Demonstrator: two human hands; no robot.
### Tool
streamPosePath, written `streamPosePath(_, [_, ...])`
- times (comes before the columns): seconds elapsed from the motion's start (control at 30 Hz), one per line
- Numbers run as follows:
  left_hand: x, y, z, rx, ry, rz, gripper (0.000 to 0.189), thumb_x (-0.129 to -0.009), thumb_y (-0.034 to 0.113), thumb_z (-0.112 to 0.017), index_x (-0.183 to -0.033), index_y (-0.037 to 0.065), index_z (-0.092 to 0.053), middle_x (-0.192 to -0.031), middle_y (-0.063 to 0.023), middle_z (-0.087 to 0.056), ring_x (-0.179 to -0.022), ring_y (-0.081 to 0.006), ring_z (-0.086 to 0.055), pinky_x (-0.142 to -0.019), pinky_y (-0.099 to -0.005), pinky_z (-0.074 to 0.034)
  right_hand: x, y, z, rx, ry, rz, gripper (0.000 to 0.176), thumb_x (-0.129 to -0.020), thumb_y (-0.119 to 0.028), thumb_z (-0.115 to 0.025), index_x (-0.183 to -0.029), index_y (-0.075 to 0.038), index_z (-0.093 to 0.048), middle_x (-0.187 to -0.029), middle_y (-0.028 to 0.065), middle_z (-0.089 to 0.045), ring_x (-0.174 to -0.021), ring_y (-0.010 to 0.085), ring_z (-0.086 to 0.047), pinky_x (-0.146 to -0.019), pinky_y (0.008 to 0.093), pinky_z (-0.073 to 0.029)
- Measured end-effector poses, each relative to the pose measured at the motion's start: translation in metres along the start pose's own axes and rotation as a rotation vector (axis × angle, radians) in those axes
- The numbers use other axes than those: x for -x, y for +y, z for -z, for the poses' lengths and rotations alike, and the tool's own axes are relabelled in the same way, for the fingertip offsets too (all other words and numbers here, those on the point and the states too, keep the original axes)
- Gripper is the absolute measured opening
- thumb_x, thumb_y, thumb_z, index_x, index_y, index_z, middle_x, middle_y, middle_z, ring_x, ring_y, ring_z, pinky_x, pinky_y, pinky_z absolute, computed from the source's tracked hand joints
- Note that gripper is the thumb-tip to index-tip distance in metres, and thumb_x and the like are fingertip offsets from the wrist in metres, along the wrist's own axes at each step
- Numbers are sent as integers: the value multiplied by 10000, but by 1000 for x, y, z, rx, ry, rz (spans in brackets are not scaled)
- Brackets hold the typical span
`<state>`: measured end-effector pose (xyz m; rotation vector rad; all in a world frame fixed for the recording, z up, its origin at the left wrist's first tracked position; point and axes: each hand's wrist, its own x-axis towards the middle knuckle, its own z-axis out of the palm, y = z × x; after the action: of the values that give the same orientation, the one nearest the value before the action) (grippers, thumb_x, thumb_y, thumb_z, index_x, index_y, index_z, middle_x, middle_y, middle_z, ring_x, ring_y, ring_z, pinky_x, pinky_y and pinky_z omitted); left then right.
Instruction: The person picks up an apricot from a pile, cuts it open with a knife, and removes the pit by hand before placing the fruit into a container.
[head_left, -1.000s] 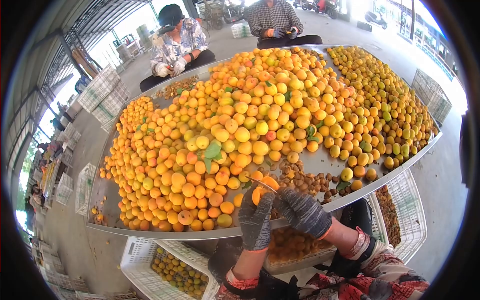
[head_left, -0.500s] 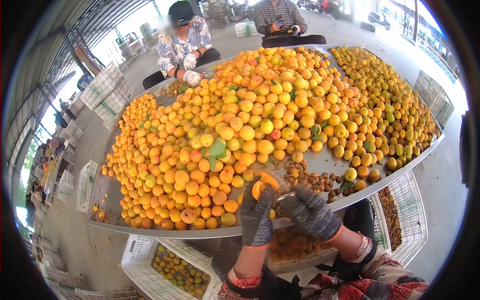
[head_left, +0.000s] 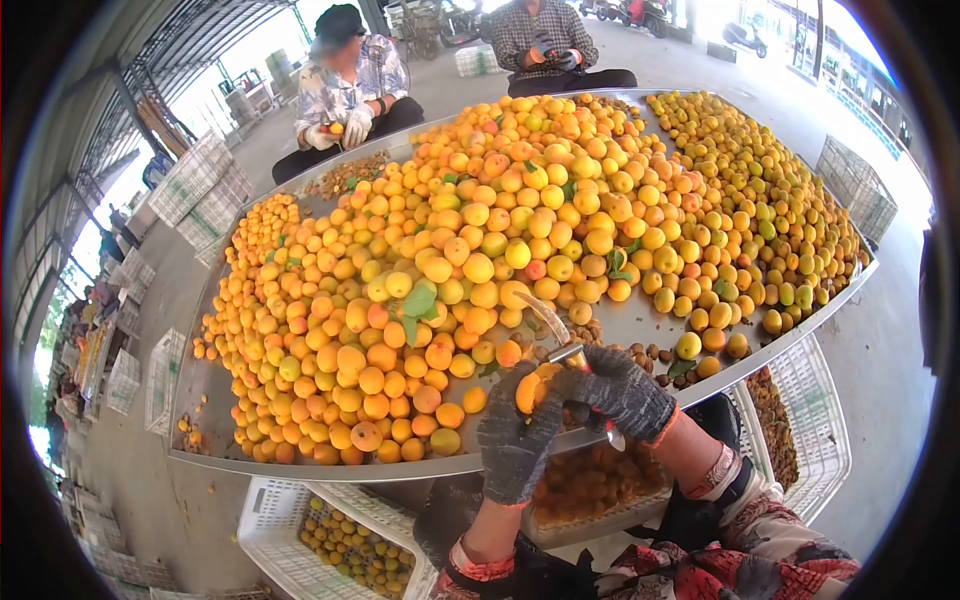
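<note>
My left hand (head_left: 515, 435), in a dark grey knit glove, is closed around an orange apricot (head_left: 533, 389) that looks cut open. My right hand (head_left: 628, 395), gloved alike, grips a knife with a curved blade (head_left: 545, 318). The blade points up and away, past the apricot, and a red handle end (head_left: 612, 432) shows below my fingers. Both hands meet over the near edge of a metal table (head_left: 340, 467) heaped with apricots (head_left: 500, 240). Brown pits (head_left: 650, 362) lie on the metal just beyond my right hand.
White crates stand below the table edge: one with greenish apricots (head_left: 355, 540) at left, one with orange pieces (head_left: 595, 485) under my hands, one with brown pits (head_left: 775, 425) at right. Two people (head_left: 350, 90) (head_left: 545, 45) sit across the table. Stacked crates (head_left: 205, 190) stand left.
My right hand has come left against my left hand, and the knife blade, blurred before, now points upward. The co-worker at left has drawn both hands back from the pile. The view shifted slightly.
</note>
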<state>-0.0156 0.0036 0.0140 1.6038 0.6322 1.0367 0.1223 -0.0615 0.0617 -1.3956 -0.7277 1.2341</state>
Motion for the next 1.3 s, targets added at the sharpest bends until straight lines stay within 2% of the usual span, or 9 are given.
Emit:
streamPosePath(0.13, [1, 7, 0, 45, -7, 50, 344, -798, 23, -613, -1125, -20, -517, -999, -66, -557, -855, -125, -538, -742, -252, -465, -4, 8, 1, -54, 2, -15, 329, -792, -213, -655, -1047, -29, -562, -777, 16, -615, -588, 67, -576, -470, 171, -448])
streamPosePath(0.23, [2, 10, -1, -102, 20, -120, 263, -830, 62, -583, -1076, -21, -537, -953, -59, -570, -832, -108, -536, -711, -236, -458, 0, 9, -7, -69, -4, 108, 326, -786, -209, -657, -1037, -23, -560, -808, 22, -613, -603, 74, -574, -486, 174, -446])
streamPosePath(0.3, [4, 12, -3, -38, 76, 46, 225, -858, 99, -552, -1047, -22, -535, -908, -48, -575, -796, -97, -532, -693, -235, -451, -2, 16, -9, -75, -1, 146, 333, -785, -214, -658, -1040, -24, -560, -813, 20, -612, -602, 69, -569, -493, 177, -446])
streamPosePath(0.53, [4, -9, -6, 163, 126, 90, 226, -864, 121, -562, -1055, 10, -518, -863, -39, -564, -683, -104, -547, -587, -228, -463, -4, 13, -8, -18, -7, 135, 362, -778, -225, -661, -1065, -26, -564, -822, 20, -610, -603, 50, -545, -521, 186, -446])
streamPosePath(0.6, [6, -6, -6, 371, 130, 284, 237, -860, 122, -569, -1072, 36, -507, -852, -34, -559, -653, -116, -566, -546, -227, -481, -6, 14, -10, -71, -12, 125, 360, -780, -218, -656, -1067, -23, -564, -819, 22, -609, -598, 51, -542, -516, 184, -442])
streamPosePath(0.77, [5, -5, -4, 496, 118, 351, 244, -857, 121, -570, -1080, 48, -501, -852, -37, -561, -631, -121, -577, -548, -227, -502, -6, 15, -7, -151, -37, 83, 359, -780, -197, -643, -1079, -16, -562, -828, 28, -609, -600, 54, -545, -511, 189, -443])
streamPosePath(0.93, [4, -5, -5, 501, 129, 369, 234, -854, 124, -575, -1066, 45, -515, -843, -47, -575, -590, -120, -573, -513, -219, -489, -8, 15, -5, -116, -46, 79, 386, -803, -251, -634, -1113, -41, -539, -668, -44, -523, -557, 47, -498, -462, 183, -380])
streamPosePath(1.1, [1, 8, -6, 585, 109, 436, 228, -853, 145, -582, -1053, 50, -528, -737, -28, -577, -546, -85, -544, -446, -189, -423, -7, 15, 1, -196, -50, 10, 401, -784, -236, -643, -1107, -20, -546, -762, 3, -572, -581, 61, -535, -486, 191, -418])
streamPosePath(1.3, [-3, -8, 6, 149, 0, 313, 233, -846, 161, -594, -1041, 44, -547, -737, -18, -583, -535, -65, -525, -447, -195, -407, -17, 27, 4, -90, -30, 31, 434, -769, -245, -664, -1113, -7, -547, -814, 27, -608, -602, 65, -564, -517, 184, -446])
